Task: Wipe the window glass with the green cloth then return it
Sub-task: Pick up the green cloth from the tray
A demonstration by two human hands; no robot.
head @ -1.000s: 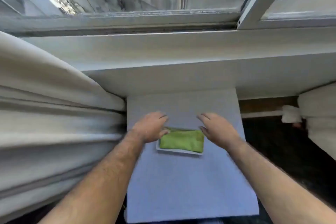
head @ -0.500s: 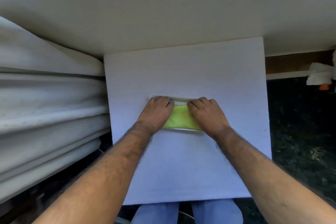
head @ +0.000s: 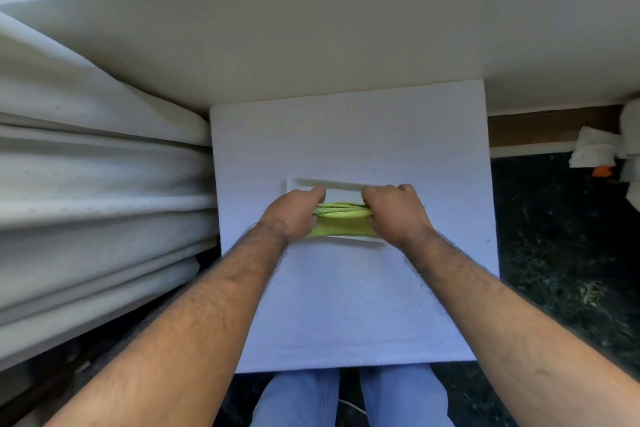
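The folded green cloth (head: pixel 341 220) lies in a shallow white tray (head: pixel 341 184) on a small white-covered table (head: pixel 353 305). My left hand (head: pixel 294 217) grips the cloth's left end and my right hand (head: pixel 396 213) grips its right end. The far edge of the cloth is lifted, so its folded layers show between my hands. The near edge still rests on the tray. The window glass is out of view above.
A white window sill (head: pixel 311 28) overhangs the table's far edge. Folded white curtain fabric (head: pixel 97 201) fills the left side. Dark floor (head: pixel 554 236) lies to the right, with a white crumpled item (head: pixel 594 151) near the wall. My blue trouser legs (head: pixel 349 399) are below the table.
My head has tilted down, so the window has left the view. Both hands went from hovering beside the cloth to gripping its ends, and its far edge has lifted off the tray.
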